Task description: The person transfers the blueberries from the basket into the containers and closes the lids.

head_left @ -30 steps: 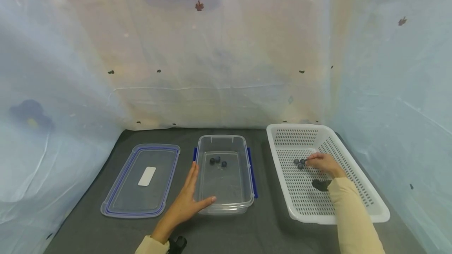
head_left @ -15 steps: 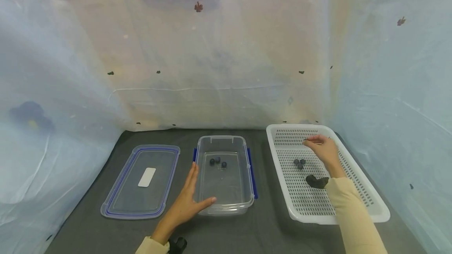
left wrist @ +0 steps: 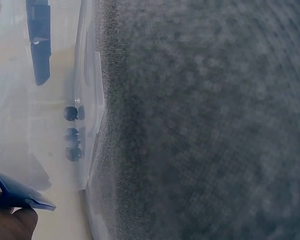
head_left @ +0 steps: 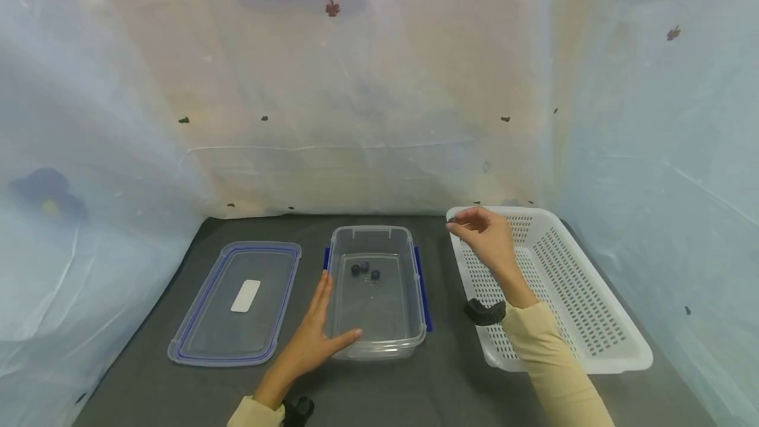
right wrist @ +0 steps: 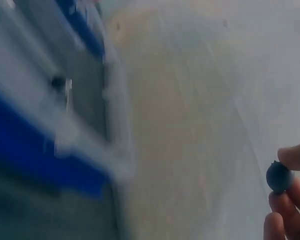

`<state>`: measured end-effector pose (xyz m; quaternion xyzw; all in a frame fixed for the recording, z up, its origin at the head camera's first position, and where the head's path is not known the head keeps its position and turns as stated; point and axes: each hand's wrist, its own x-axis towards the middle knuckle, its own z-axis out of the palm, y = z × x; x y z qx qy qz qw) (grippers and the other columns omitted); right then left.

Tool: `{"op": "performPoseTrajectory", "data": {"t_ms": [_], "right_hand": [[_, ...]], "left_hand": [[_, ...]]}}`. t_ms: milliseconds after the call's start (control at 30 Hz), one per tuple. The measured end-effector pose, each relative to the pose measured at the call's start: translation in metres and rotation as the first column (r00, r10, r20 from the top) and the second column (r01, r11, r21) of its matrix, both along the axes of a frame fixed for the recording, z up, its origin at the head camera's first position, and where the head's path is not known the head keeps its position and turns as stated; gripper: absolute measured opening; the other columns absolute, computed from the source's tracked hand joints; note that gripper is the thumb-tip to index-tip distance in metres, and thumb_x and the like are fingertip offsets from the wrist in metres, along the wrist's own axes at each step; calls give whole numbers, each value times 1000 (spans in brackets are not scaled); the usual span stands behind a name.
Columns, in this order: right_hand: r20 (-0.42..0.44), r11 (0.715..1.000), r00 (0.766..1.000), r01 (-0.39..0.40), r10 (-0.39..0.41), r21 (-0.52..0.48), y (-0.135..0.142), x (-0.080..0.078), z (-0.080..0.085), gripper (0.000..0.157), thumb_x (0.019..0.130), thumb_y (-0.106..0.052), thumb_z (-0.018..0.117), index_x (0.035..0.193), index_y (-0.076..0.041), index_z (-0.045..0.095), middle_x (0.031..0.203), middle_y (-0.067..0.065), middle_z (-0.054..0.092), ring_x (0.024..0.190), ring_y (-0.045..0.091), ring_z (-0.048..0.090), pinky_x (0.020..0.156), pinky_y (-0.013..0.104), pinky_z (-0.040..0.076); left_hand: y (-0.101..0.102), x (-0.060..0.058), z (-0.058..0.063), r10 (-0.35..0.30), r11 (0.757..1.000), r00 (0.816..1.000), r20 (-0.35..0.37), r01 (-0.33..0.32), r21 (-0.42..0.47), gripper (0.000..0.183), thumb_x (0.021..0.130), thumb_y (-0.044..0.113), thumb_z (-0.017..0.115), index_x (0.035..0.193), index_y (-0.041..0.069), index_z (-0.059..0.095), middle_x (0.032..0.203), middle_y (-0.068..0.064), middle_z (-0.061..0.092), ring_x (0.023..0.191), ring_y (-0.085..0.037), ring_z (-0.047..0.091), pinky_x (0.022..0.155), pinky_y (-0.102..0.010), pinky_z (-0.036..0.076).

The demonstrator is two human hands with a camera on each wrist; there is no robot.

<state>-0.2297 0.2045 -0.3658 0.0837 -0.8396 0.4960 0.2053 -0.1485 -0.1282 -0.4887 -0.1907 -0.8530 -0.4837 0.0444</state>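
Observation:
My right hand [head_left: 487,241] pinches a blueberry [right wrist: 279,177] between thumb and fingertips, high over the left rim of the white basket [head_left: 593,282]. In the head view that berry is a small dark spot at the fingertips. My left hand [head_left: 317,335] lies along the near left side of the clear container [head_left: 379,321], fingers straight and together, thumb spread toward its front rim. In the left wrist view, its fingers [left wrist: 12,222] are at a blue side latch [left wrist: 20,192]. A small cluster of blueberries [head_left: 364,269] lies on the container floor.
A clear lid [head_left: 219,328] with a blue seal and a white label lies flat on the dark cloth, left of the container. Patterned sheeting [head_left: 356,84] rises behind and at both sides. My right forearm hides part of the basket's inside.
My right hand has lifted the blueberry out of the basket's middle and carried it left, toward the container. The left hand has kept its place. The berries left in the basket are now covered by my arm.

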Motion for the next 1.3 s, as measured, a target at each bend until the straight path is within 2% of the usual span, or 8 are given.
{"op": "performPoseTrajectory", "data": {"t_ms": [167, 333, 600, 733, 867, 967, 1133, 1300], "right_hand": [[-43, 997, 997, -68, 66, -31, -43, 0, 0, 23, 79, -14, 82, 95, -3, 71, 90, 7, 70, 79, 20, 63, 71, 31, 49], [-70, 987, 992, -113, 106, -112, -83, -8, -11, 23, 79, -13, 82, 95, -2, 71, 87, 7, 70, 75, 20, 66, 63, 30, 53], [-104, 974, 994, -60, 38, -218, -138, -27, -33, 22, 80, -11, 80, 95, 1, 70, 86, 8, 70, 73, 21, 66, 62, 33, 55], [-66, 983, 995, -84, 74, -164, -158, -38, -48, 19, 80, -8, 79, 93, 3, 70, 84, 9, 69, 72, 21, 67, 65, 35, 56], [16, 992, 993, -120, 121, -26, -169, -47, -67, 18, 78, -6, 79, 89, 4, 69, 80, 9, 69, 70, 20, 66, 69, 34, 55], [86, 991, 990, -119, 114, 60, -174, -53, -78, 18, 78, -8, 80, 89, 2, 70, 80, 7, 68, 71, 19, 65, 67, 31, 54], [165, 990, 981, -114, 99, 82, -177, -59, -88, 16, 78, -9, 80, 90, 0, 73, 79, 5, 68, 72, 17, 63, 64, 28, 53], [192, 989, 976, -122, 104, 85, -177, -62, -96, 16, 77, -7, 80, 88, 0, 72, 76, 3, 67, 70, 14, 60, 64, 26, 51]], "left_hand": [[1, -2, -1, -3, 1000, 1000, -13, 4, 4, 113, 81, 45, 77, 155, 5, 2, 161, -12, -6, 142, -41, 7, 104, -67, 20], [1, -2, -2, -12, 999, 1000, -13, 13, 34, 112, 81, 41, 78, 155, 4, 2, 161, -14, -7, 142, -43, 9, 102, -64, 27], [-1, -2, 0, -9, 1000, 1000, 4, 9, 26, 111, 83, 42, 76, 155, 4, 1, 161, -14, -8, 142, -43, 7, 102, -65, 28], [-1, -3, -1, -9, 999, 1000, 6, 8, 34, 110, 83, 41, 76, 155, 3, 2, 161, -13, -8, 142, -42, 7, 103, -65, 27], [-2, -3, -2, -9, 999, 1000, 11, 9, 51, 110, 83, 40, 76, 155, 4, 2, 161, -13, -8, 142, -43, 9, 101, -64, 30], [-2, -3, -2, -5, 999, 1000, 13, 4, 45, 110, 83, 41, 76, 155, 3, 2, 161, -13, -7, 142, -42, 9, 102, -63, 30], [-2, -2, -1, 3, 999, 1000, 9, -3, 37, 110, 82, 42, 76, 155, 2, 3, 161, -13, -6, 143, -41, 8, 103, -63, 29], [-2, -3, -2, -5, 999, 1000, 10, 5, 48, 110, 83, 40, 77, 155, 3, 3, 161, -13, -7, 142, -41, 8, 102, -63, 30]]}}
